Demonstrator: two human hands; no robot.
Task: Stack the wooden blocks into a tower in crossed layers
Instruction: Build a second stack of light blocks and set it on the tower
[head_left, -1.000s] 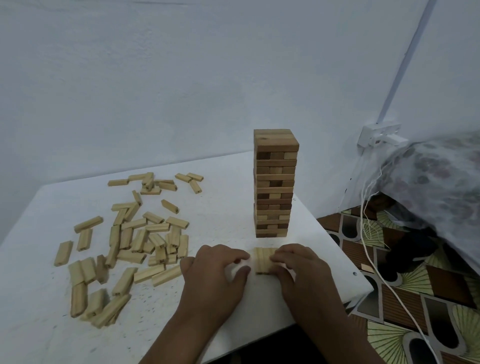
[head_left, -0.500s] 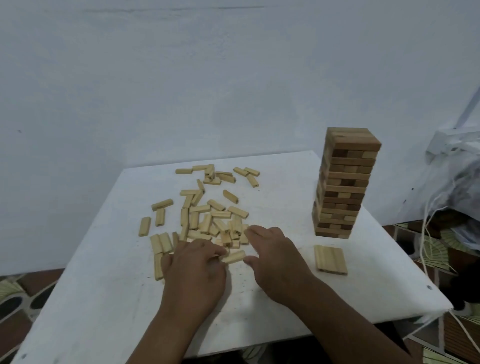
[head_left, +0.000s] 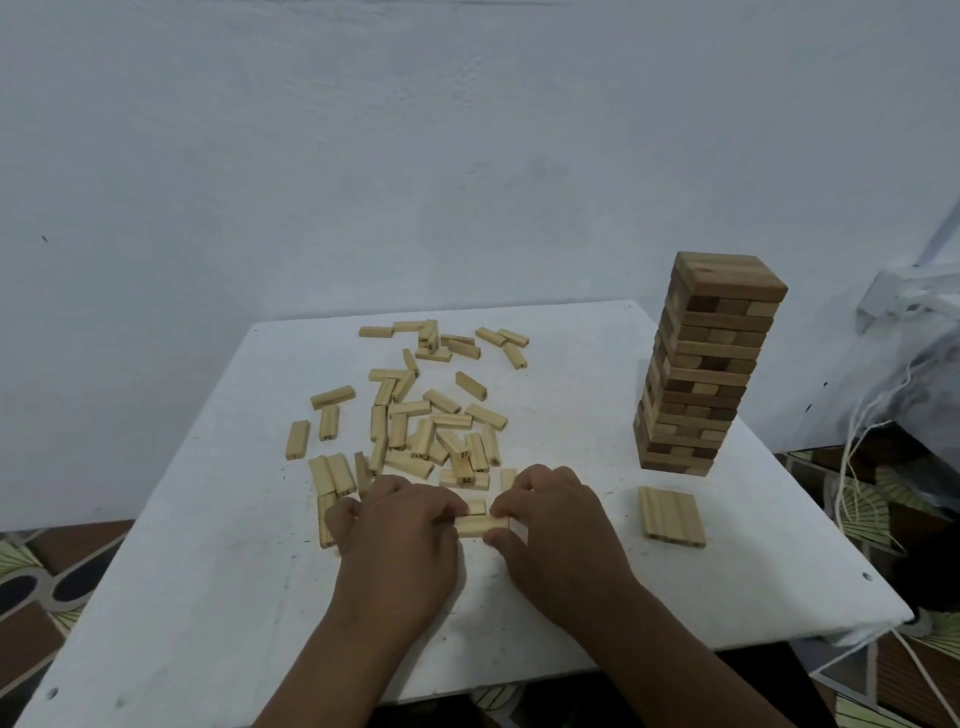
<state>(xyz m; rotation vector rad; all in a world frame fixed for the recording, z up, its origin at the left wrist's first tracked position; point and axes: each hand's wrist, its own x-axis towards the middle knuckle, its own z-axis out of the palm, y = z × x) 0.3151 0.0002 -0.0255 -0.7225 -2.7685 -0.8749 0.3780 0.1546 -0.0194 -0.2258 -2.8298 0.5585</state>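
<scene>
Wooden blocks (head_left: 431, 415) lie scattered in the middle of the frame on the white bench (head_left: 208, 571). Small dark numbers are printed on some block ends, too small to read surely. At lower centre, both hands hold one block (head_left: 475, 524) between them: the left hand (head_left: 400, 540) and the right hand (head_left: 558, 530) each pinch one end with curled fingers. The tower (head_left: 701, 374) stands at right. A flat row of blocks (head_left: 671, 515) lies before it.
</scene>
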